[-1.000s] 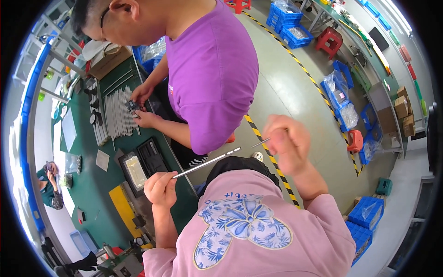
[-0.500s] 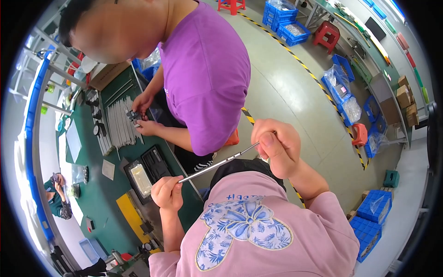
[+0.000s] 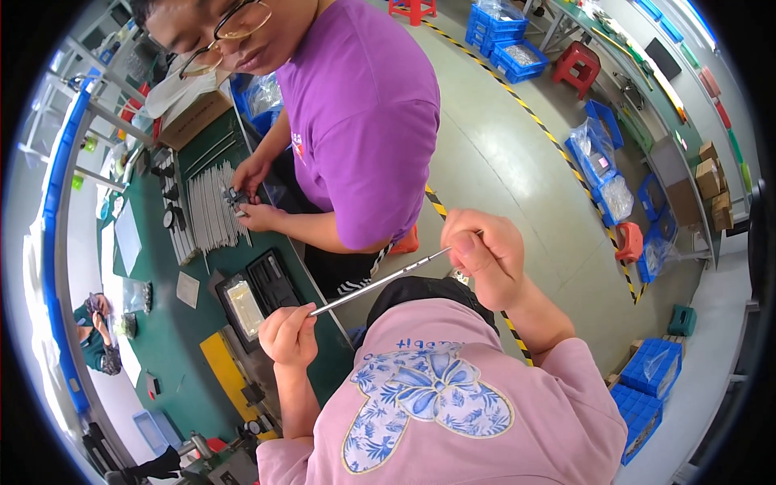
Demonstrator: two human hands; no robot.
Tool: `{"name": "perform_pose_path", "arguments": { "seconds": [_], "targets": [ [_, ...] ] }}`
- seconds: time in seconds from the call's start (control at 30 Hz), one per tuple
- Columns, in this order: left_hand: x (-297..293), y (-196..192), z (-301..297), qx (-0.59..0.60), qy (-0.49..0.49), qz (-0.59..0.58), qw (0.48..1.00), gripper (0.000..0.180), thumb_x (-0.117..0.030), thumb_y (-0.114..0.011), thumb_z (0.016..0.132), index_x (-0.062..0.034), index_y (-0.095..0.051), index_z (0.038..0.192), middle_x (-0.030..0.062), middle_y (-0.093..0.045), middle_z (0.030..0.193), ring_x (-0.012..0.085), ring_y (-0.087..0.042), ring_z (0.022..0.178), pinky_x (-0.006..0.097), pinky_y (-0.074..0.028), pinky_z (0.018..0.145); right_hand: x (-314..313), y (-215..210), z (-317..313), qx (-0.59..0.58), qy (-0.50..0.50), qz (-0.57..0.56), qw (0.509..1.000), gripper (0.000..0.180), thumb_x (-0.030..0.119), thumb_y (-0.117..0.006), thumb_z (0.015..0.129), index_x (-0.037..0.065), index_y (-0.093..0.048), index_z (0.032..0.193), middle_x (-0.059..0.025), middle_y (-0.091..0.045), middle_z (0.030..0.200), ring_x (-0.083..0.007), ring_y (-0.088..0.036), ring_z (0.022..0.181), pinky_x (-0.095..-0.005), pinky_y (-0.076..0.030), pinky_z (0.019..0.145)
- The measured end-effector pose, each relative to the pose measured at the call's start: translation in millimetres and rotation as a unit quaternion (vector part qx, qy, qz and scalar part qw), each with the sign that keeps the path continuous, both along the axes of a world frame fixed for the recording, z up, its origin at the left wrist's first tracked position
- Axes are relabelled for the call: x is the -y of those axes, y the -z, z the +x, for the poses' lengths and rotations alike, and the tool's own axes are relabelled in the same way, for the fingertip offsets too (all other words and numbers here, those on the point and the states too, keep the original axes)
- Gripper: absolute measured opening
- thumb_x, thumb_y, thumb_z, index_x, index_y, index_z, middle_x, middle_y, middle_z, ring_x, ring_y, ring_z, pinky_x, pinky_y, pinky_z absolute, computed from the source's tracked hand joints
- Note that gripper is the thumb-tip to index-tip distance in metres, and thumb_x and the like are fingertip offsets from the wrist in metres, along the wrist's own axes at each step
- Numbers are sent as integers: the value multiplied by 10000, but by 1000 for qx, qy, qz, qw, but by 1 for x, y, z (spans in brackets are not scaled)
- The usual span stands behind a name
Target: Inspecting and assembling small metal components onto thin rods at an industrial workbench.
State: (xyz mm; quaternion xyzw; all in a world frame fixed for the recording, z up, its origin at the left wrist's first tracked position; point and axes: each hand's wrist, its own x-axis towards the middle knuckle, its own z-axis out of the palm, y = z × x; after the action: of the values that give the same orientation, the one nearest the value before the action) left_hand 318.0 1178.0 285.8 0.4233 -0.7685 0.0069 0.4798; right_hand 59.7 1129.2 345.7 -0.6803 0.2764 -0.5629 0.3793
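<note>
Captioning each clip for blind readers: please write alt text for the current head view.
A person's left-hand grip holds a slim silver rod, and the right-hand grip pinches a thinner pin at the rod's far end. Beyond, a co-worker in a purple shirt holds a small dark part over a green bench with thin metal rods.

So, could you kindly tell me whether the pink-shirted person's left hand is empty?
No, the left hand pinches the left end of a slim metal rod.
</note>
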Motion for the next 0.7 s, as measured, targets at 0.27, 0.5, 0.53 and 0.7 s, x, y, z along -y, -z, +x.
{"name": "perform_pose_path", "arguments": {
  "seconds": [0.27, 0.5, 0.53, 0.7],
  "targets": [
    [-1, -11, 0, 26, -22, -42, 999, 116, -55, -643, 652, 12, -595, 735, 74, -533, 556, 173, -510, 436, 230, -391, 392, -5, 10, -7, 66, -51, 101, 991, 203, 113, -400, 869, -3, -463, 715, -39, -457, 601, -80, -391, 487, -208, -307, 422],
    [-4, -18, -2, 36, -51, -63, 996, 112, -52, -662, 625, -10, -605, 711, 62, -538, 551, 169, -506, 436, 223, -386, 399, -11, 6, -12, 100, -16, 186, 977, 256, 171, -422, 869, -5, -473, 690, -41, -445, 557, -68, -368, 466, -186, -277, 391],
    [-5, -20, -2, 36, -58, -75, 995, 115, -54, -667, 624, -14, -607, 713, 60, -544, 558, 168, -507, 442, 222, -386, 403, -11, 6, -14, 104, -38, 191, 975, 244, 179, -438, 871, -7, -498, 724, -32, -478, 603, -49, -388, 477, -174, -301, 399],
    [-8, -20, -3, 36, -74, -98, 992, 124, -59, -677, 622, -23, -607, 718, 58, -559, 582, 167, -513, 463, 222, -382, 413, -12, 7, -16, 105, -63, 158, 980, 221, 122, -406, 857, -9, -488, 699, -42, -486, 602, -64, -405, 476, -190, -312, 405]
  ]
}}
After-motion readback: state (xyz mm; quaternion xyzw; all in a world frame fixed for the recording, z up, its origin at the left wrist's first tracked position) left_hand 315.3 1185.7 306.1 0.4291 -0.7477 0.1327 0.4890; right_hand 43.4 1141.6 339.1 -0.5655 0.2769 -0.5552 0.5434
